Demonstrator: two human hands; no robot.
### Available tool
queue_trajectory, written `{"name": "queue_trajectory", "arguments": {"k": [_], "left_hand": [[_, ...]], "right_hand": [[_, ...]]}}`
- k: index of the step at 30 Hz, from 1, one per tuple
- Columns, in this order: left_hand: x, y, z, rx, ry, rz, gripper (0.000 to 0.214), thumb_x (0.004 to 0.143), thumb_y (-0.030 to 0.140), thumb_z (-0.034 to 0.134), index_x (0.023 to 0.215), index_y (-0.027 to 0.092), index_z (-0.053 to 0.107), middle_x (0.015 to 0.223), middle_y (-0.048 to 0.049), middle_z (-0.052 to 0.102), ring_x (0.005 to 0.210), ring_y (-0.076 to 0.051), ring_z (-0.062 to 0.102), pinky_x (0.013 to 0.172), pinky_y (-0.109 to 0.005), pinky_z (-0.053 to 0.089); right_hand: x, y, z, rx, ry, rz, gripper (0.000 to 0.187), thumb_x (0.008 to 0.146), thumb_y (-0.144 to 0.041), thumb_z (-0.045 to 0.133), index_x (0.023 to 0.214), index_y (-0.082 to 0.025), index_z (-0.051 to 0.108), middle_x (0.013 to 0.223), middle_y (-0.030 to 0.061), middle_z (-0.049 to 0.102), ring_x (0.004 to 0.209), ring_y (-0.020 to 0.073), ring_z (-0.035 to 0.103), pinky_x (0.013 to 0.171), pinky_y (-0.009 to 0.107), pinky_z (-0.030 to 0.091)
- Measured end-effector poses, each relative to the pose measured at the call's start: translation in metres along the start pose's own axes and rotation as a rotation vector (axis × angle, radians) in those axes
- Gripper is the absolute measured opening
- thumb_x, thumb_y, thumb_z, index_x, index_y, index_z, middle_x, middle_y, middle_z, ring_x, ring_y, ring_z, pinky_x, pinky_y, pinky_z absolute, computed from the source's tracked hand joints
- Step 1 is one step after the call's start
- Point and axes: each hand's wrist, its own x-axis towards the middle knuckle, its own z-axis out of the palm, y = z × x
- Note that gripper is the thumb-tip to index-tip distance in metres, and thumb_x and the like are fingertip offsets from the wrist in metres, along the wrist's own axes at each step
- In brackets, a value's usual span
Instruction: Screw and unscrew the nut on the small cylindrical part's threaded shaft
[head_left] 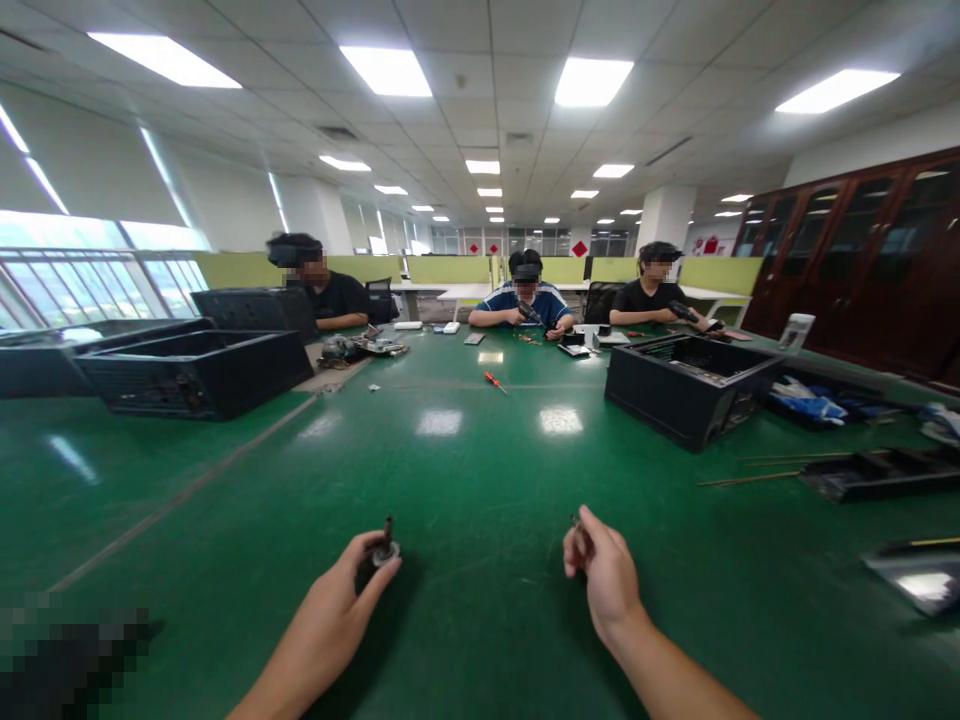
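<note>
Currently pinching a small metal part [388, 545] in the left hand [342, 596], thumb against fingers [379, 587]: dark stem upright, round pale base beneath. Low in view, left of middle, over the near stretch of green counter [480, 470]; cannot tell whether touching it.

To the right, well apart: right hand [611, 572], fingers curled inward and apparently closed on a small dark piece [575, 519] just beside the thumb tip; too small to identify.

Farther out, near the middle: 1 orange screwdriver [493, 380], flat on the counter, tip toward near right. Left of that, an open dark case [255, 375], near a heap of loose parts [364, 347]. On the right, another open case [652, 400], set at an angle. Farther right, a black tray [847, 484] with thin rods [750, 479] at its left end; beyond, a blue and white cloth [817, 405].

Across the counter, 3 seated people in headgear: left person [341, 297] in black; middle person [491, 302] in blue and white, holding a dark tool [531, 315]; right person [634, 298] in black.
</note>
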Motion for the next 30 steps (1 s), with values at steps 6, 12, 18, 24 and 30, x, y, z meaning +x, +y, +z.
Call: {"name": "queue_trajectory", "arguments": {"k": [6,12,18,24,30], "left_hand": [[-0.02,-0.046,-0.049,0.116,-0.059,-0.114,0.046,0.073,0.061,0.064,0.1,0.024,0.069,0.106,-0.0067,0.078,0.101,-0.03,0.072,0.09,-0.038,0.058],[-0.028,-0.029,-0.069,0.311,0.298,-0.017,0.066,0.072,0.057,0.068,0.13,0.026,0.058,0.126,-0.0096,0.068,0.112,-0.036,0.066,0.101,-0.053,0.05],[-0.036,0.08,0.0,-0.033,0.113,0.605,0.045,0.077,0.036,0.077,0.121,0.037,0.067,0.109,0.0,0.077,0.097,-0.021,0.073,0.088,-0.031,0.06],[-0.038,0.137,0.059,-0.479,-0.002,0.585,0.011,0.083,0.027,0.071,0.093,0.03,0.076,0.083,0.001,0.079,0.081,-0.017,0.074,0.078,-0.027,0.061],[-0.019,0.078,-0.019,-0.073,0.247,0.313,0.025,0.082,0.047,0.066,0.096,0.03,0.077,0.097,-0.0007,0.078,0.088,-0.023,0.074,0.084,-0.035,0.061]], "right_hand": [[-0.004,-0.001,0.005,0.014,-0.057,-0.004,0.049,0.082,-0.055,0.063,0.053,-0.02,0.044,0.049,-0.0025,0.05,0.045,0.0114,0.045,0.047,0.025,0.035],[-0.016,-0.003,0.011,0.082,-0.302,0.022,0.041,0.082,-0.052,0.068,0.065,-0.017,0.057,0.058,-0.0006,0.056,0.053,0.0126,0.05,0.051,0.025,0.04],[-0.032,0.002,0.02,0.098,-0.648,0.271,0.035,0.069,-0.043,0.083,0.072,-0.01,0.071,0.056,0.0019,0.061,0.049,0.0116,0.053,0.05,0.024,0.04],[-0.033,0.004,0.015,0.133,-0.725,0.281,0.046,0.068,-0.054,0.083,0.061,-0.01,0.07,0.052,0.0005,0.057,0.047,0.0097,0.051,0.048,0.022,0.038],[-0.024,0.008,0.016,0.112,-0.72,0.329,0.054,0.075,-0.058,0.074,0.09,-0.006,0.074,0.059,0.0056,0.065,0.049,0.0119,0.055,0.047,0.023,0.04]]}}
